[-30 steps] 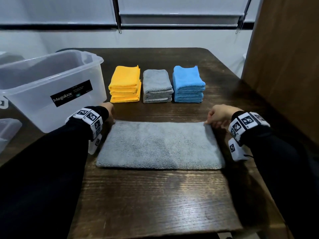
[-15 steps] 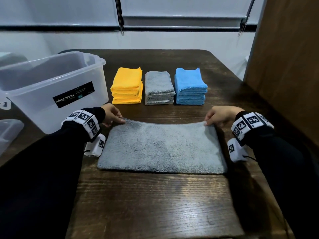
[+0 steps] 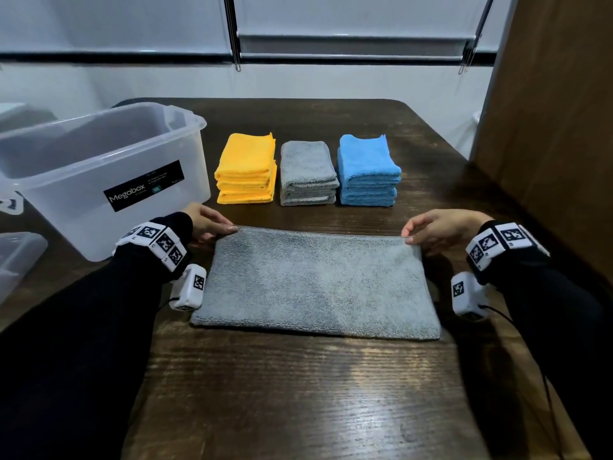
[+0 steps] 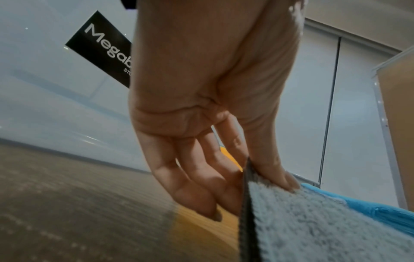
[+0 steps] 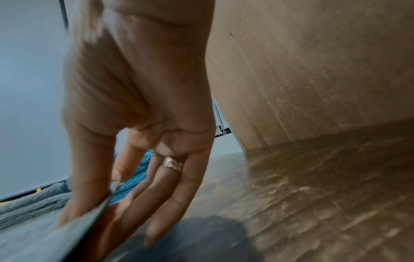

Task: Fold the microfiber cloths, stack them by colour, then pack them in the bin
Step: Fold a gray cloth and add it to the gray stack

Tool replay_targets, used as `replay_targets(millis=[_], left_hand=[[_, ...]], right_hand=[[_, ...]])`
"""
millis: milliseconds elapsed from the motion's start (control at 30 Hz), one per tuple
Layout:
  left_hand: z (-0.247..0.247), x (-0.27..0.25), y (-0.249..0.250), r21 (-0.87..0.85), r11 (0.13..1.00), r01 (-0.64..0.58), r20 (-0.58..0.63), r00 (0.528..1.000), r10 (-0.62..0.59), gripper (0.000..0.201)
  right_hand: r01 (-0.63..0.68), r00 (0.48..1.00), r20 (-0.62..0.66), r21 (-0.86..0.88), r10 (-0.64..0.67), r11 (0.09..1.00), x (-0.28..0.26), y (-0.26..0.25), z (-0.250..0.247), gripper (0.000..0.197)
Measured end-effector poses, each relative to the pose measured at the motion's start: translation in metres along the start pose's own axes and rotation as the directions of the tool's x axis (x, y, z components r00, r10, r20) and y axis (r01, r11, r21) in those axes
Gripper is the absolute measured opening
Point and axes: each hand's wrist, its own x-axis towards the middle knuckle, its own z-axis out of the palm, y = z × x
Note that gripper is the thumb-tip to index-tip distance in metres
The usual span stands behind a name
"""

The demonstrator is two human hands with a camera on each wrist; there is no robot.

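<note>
**Cloth folding: stock on the table, one grey piece in hand, bin unpacked**

Item 1, nearest. Grey cloth point(image 3: 315, 283), lying on the dark wooden table point(image 3: 298, 393) as a wide rectangle, near edge flat on the wood. Its far edge is raised slightly at both corners. Judged part-folded: it is wider than the finished pieces behind it, so at least one more fold seems due.

Item 2. Left hand point(image 3: 207, 222), at the cloth's far left corner. The left wrist view shows thumb on top and fingers beneath, pinching the corner; the other fingers are loosely extended.

Item 3. Right hand point(image 3: 438, 229), at the far right corner. The right wrist view shows the same thumb-over, fingers-under pinch on the hem. A ring sits on one finger.

Item 4, behind the cloth. Three folded stacks in a row, just beside one another and sorted by colour: yellow stack point(image 3: 247, 169), grey stack point(image 3: 308, 174), blue stack point(image 3: 368, 171). The grey stack looks lower than its neighbours, consistent with the piece in hand belonging there.

Item 5, left of the stacks. Clear plastic bin point(image 3: 83, 167), labelled Megabox, open-topped. No cloth shows inside it.

Status, judged: folding and sorting nearly finished; this last visible grey piece remains to be folded and stacked; packing not yet begun.
</note>
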Motion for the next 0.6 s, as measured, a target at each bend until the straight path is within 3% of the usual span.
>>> replay_targets(millis=[167,300,367,433,500,567,600], left_hand=[[-0.001,0.001,0.002,-0.013,0.997,0.073,0.047,0.996,-0.072,0.008],[0.006,0.009,0.013,-0.013,0.996,0.083,-0.092,0.992,-0.084,0.012],[0.016,0.017,0.02,0.12,0.989,0.081,-0.2,0.978,-0.056,0.023],[0.026,0.026,0.028,0.457,0.887,0.074,-0.279,0.958,0.064,0.038],[0.041,0.021,0.038,0.673,0.739,0.031,-0.257,0.947,0.194,0.042],[0.056,0.003,0.048,0.784,0.616,-0.077,-0.058,0.979,0.196,0.05],[0.063,-0.003,0.05,0.827,0.551,-0.111,0.043,0.99,0.134,0.06]], right_hand=[[-0.041,0.999,0.002,-0.01,0.041,0.999,-0.007,-0.007,-0.005,0.019],[0.023,0.956,-0.294,0.087,0.004,0.996,0.0,-0.018,-0.004,0.007],[0.009,0.896,-0.44,-0.103,-0.054,0.995,0.008,-0.024,0.003,0.009],[-0.04,0.852,-0.496,-0.384,-0.169,0.923,0.013,-0.03,0.012,0.024],[0.017,0.845,-0.462,-0.482,-0.271,0.876,0.01,-0.039,0.022,0.025],[0.07,0.891,-0.336,-0.564,-0.306,0.823,0.003,-0.046,0.03,0.036],[0.062,0.939,-0.235,-0.603,-0.252,0.795,0.0,-0.047,0.034,0.052]])
